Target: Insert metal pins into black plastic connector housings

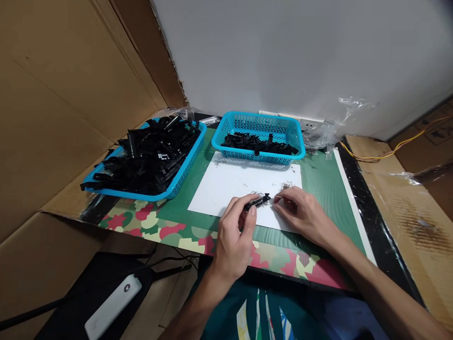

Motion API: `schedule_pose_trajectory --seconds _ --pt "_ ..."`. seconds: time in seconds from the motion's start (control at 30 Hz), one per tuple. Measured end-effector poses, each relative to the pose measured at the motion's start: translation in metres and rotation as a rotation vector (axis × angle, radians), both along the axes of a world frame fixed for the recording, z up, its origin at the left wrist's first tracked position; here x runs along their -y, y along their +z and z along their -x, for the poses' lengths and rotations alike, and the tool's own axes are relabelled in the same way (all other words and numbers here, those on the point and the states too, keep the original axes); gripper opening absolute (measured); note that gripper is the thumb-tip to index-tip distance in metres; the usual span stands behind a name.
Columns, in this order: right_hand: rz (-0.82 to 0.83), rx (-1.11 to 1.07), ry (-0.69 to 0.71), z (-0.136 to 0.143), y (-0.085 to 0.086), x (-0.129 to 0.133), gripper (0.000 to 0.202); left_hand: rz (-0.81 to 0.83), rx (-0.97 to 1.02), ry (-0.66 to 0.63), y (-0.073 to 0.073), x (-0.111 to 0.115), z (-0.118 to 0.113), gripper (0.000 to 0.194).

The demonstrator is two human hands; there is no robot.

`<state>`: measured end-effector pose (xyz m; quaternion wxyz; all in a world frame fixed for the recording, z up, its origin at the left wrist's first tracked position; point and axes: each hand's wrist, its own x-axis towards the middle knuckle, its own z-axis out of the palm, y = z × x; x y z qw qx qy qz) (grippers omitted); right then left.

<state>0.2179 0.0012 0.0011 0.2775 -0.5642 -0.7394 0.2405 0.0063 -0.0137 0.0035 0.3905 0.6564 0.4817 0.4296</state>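
Grips a black part (261, 201) in the left hand (233, 238), thumb on the near side and index finger curled over the far side, other fingers bent in beneath. Holds it just above the white paper (207, 193), slanted, with its far end toward the right hand (307, 212). Pinches a thin pin (278, 197) between thumb and index fingertips of the right hand, near that end but apart from it; curls the remaining right fingers toward the palm. Has a small heap of pins (287, 185) on the paper just beyond the right fingertips, more scattered around the part and at the paper's far left corner. Has a blue basket (262, 155) beyond, over the paper's far edge, partly filled with black pieces (247, 142), and a larger blue tray (186, 175) to the left, heaped above its rim with more. Works on a green mat (318, 174) with a patterned strip (152, 226) along its near edge. Shows crumpled plastic (323, 134) right of the basket, then yellow and red wires (385, 153) over cardboard (399, 189).
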Motion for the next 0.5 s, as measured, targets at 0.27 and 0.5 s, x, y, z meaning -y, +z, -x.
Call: schedule_pose_trajectory --seconds 0.27,0.5 --pt "0.168 -0.182 0.057 -0.009 0.007 0.002 0.014 0.004 0.006 -0.024 0.001 -0.001 0.002 0.021" --pt "0.290 -0.699 0.111 -0.007 0.020 0.011 0.023 0.165 0.223 -0.143 0.008 0.004 0.000 0.025"
